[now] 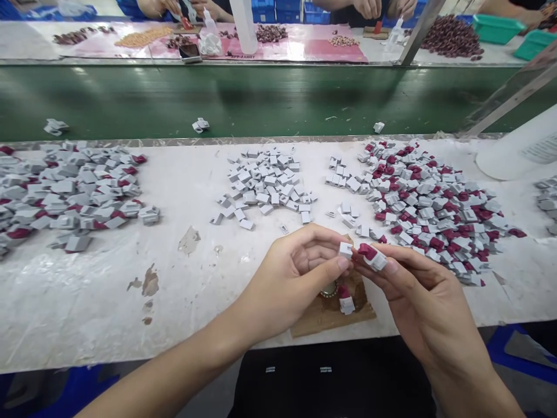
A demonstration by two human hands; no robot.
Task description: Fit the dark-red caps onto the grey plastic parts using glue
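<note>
Between thumb and fingers my left hand (296, 278) pinches a small grey plastic block (346, 249). Close beside it, my right hand (426, 296) grips a grey and dark red plastic part (372, 256), its red end turned toward the block; a narrow gap seems to separate the two. Below the hands, another grey and red part (346, 301) lies on a brown board (313, 320), next to a round, bead-edged item (329, 289) that my left hand partly covers.
Loose grey blocks (265, 180) are heaped at the middle of the white table (183, 302). Piles of grey and red parts lie at right (435, 203) and left (65, 186). A green conveyor belt (278, 98) runs behind, with co-workers' hands (368, 7) beyond. A white cylinder (517, 145) stands at right.
</note>
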